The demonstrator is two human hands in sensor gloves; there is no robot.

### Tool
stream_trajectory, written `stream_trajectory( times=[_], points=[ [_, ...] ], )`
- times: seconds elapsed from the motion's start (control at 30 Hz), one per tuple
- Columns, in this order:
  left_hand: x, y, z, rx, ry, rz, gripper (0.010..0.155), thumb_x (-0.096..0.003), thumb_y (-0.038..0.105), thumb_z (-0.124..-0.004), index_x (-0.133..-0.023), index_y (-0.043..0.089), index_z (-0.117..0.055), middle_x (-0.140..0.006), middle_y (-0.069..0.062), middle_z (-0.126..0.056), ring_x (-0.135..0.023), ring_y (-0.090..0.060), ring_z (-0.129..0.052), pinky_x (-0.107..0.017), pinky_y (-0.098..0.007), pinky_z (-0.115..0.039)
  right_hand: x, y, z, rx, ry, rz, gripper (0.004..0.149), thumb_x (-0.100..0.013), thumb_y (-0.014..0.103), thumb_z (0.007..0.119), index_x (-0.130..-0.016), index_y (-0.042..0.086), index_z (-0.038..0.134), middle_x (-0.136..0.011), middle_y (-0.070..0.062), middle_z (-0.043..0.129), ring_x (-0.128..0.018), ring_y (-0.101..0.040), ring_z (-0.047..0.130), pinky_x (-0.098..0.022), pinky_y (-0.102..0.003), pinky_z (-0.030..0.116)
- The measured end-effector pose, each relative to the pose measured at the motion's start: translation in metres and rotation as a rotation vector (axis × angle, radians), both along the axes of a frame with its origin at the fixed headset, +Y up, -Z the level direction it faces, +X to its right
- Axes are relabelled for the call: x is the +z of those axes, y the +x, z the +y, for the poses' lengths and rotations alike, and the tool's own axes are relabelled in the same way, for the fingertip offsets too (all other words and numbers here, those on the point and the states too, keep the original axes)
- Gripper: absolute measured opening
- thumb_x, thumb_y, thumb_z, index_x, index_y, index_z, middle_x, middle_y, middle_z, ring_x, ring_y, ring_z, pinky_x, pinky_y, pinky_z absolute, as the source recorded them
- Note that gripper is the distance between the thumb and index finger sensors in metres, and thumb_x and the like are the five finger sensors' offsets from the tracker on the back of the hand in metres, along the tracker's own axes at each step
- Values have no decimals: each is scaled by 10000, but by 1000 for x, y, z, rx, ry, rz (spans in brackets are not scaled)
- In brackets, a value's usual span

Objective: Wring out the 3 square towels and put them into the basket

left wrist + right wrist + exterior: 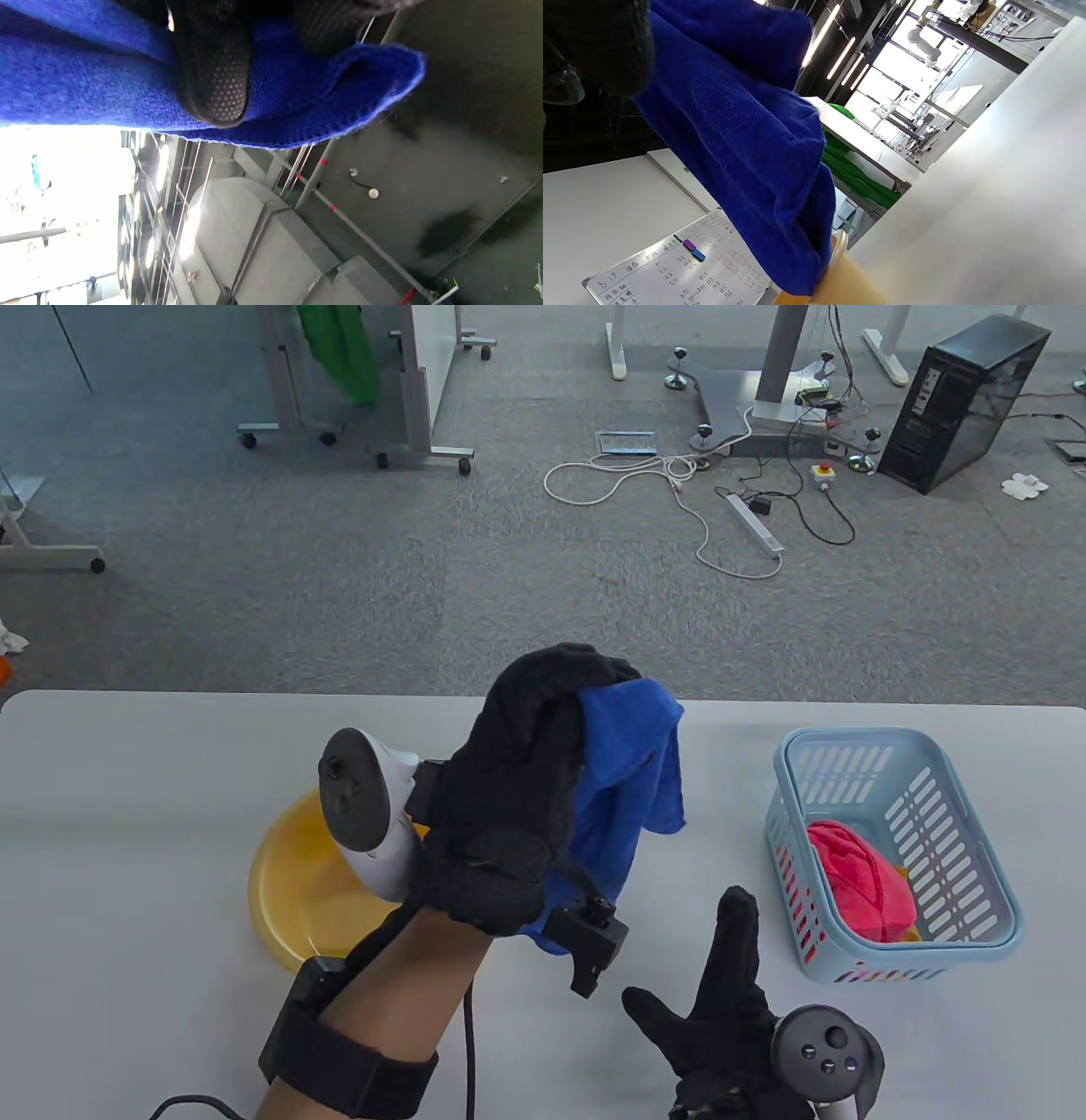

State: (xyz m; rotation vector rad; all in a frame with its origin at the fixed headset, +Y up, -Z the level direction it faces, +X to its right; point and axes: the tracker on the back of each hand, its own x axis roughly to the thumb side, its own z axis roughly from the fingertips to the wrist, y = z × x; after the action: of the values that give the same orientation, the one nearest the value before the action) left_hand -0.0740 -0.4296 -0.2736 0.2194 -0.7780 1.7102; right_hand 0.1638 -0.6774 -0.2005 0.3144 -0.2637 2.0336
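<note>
Holding blue towel [632,780] aloft in my left grip [526,789], fingers curled over bunched top; cloth hangs in loose plush folds above yellow bowl [293,891]. Right grip [721,1027] splayed wide, empty, at towel's 5 o'clock. Pink towel [857,882] lies crumpled in basket [959,848] on tabletop [127,814]. Whiteboard [683,271] reads "8.19"; remainder illegible.

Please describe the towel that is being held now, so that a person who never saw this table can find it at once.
On the white table, look between the yellow basin at left and the light blue basket at right. There the raised left hand grips a blue towel that hangs down from it. The pink towel lies in the basket; only the blue one is held up.
</note>
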Motion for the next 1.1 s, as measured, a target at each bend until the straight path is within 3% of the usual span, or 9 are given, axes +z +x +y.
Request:
stream_trajectory(
  times=[0.2,0.43,0.57,0.63,0.67,0.73,0.83,0.93,1.1],
  points=[
    [11,29,-9,-26,-10,-134,438,-571,341,-718,-1008,298,-721,-954,-62,-881,-661,-257,-1021,-676,-623,-641,-3,3,-5,-93,1,32,1299,-443,690,876,-1011,115,-141,-1065,-270,-128,-988,-602,28,-711,-780,196],
    [28,66,-13,-61,-4,-320,439,-569,338,-723,-1005,292,-732,-964,-65,-879,-680,-268,-1018,-676,-633,-635,-5,-2,-13,-185,-7,57,1349,-389,658,952,-1028,124,-109,-1095,-277,-61,-1019,-612,147,-722,-784,256],
    [32,78,-20,-43,-29,-412,439,-573,328,-723,-1010,289,-726,-975,-66,-869,-696,-276,-1009,-685,-638,-620,-6,2,-15,-175,-9,14,1337,-380,614,986,-1058,111,-50,-1149,-283,191,-1013,-529,550,-733,-764,384],
    [32,80,-23,-40,-43,-433,439,-574,326,-723,-1011,287,-726,-977,-68,-867,-699,-279,-1006,-687,-638,-616,-6,3,-18,-193,-2,-12,1303,-387,585,1002,-1060,102,-3,-1123,-257,394,-802,-347,837,-744,-684,532],
    [31,80,-24,-36,-46,-441,440,-575,327,-722,-1013,290,-722,-979,-66,-865,-705,-276,-1005,-687,-637,-617,-6,5,-19,-221,45,-51,1291,-389,558,1016,-1059,95,15,-1076,-222,516,-636,-235,914,-719,-578,667],
    [31,78,-26,-20,-57,-447,439,-576,327,-721,-1013,288,-723,-978,-70,-865,-701,-276,-1005,-686,-638,-617,-8,9,-18,-243,76,-92,1198,-384,487,1043,-1082,84,157,-882,-116,776,-432,-156,960,-612,-476,803],
    [29,71,-27,-32,-61,-427,440,-575,329,-721,-1012,287,-724,-974,-69,-869,-692,-276,-1006,-684,-641,-617,-8,17,-20,-218,49,-131,945,-432,431,1027,-1100,132,430,-730,-63,874,-367,-145,968,-564,-451,837],
    [25,62,-29,-42,-61,-387,439,-575,333,-721,-1013,291,-722,-972,-64,-870,-684,-270,-1009,-678,-640,-626,-10,22,-22,-220,34,-150,598,-490,411,977,-987,210,712,-695,-59,889,-364,-153,963,-561,-458,832],
    [17,46,-37,-18,-91,-325,441,-576,343,-714,-1013,283,-715,-947,-69,-877,-649,-256,-1011,-670,-634,-637,-9,28,-23,-228,23,-193,464,-504,376,965,-905,224,785,-729,-63,869,-432,-186,979,-614,-502,791]
  ],
)
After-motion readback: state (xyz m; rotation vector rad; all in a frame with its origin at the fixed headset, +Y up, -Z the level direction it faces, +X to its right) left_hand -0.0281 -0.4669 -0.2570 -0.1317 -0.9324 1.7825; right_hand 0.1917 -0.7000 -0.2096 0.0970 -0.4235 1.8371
